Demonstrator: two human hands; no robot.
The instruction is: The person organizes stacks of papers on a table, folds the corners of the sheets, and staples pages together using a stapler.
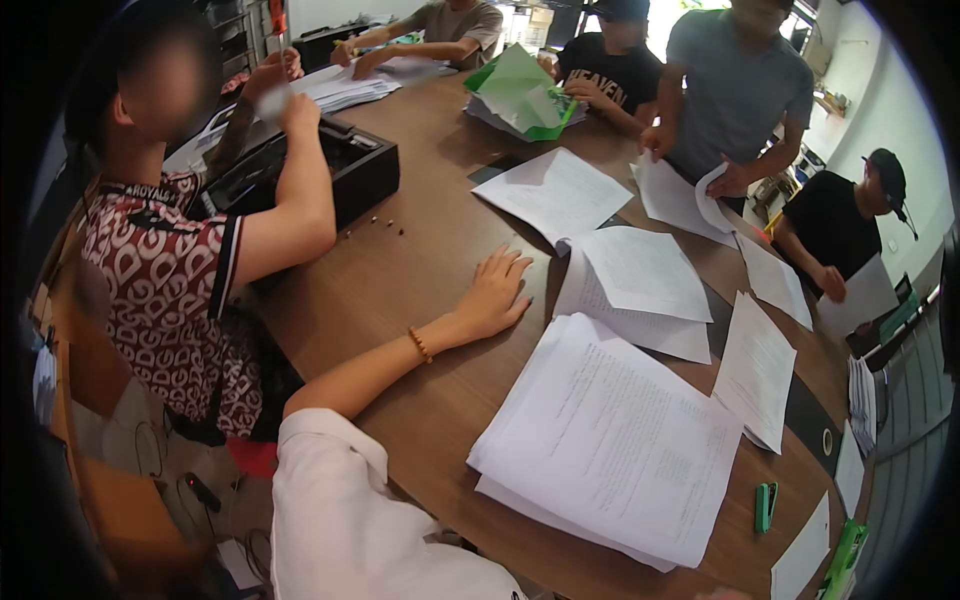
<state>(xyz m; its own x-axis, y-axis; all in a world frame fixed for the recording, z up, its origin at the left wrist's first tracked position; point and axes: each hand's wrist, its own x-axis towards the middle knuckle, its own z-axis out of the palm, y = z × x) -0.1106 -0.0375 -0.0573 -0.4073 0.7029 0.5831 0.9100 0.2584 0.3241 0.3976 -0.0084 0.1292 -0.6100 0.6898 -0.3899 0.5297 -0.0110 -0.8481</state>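
Observation:
My left hand (497, 293) lies flat on the brown table (400, 300), fingers spread, holding nothing. A beaded bracelet (420, 345) is around its wrist. Just right of the fingers are loose printed sheets (630, 290), some with lifted edges. Closer to me rests a thick stack of printed papers (610, 450), its sheets slightly fanned. At the bottom edge only a sliver of skin shows, apparently my right hand (725, 595); its fingers are hidden. A green stapler (766, 507) lies to the right of the stack.
At left a person holds a red-handled screwdriver (278, 18) above an open black case (365, 165); small screws (388, 222) lie beside it. Several people across the table handle papers. A green-and-white paper wrapper (520, 95) lies at the far side. More sheets (757, 370) cover the right side.

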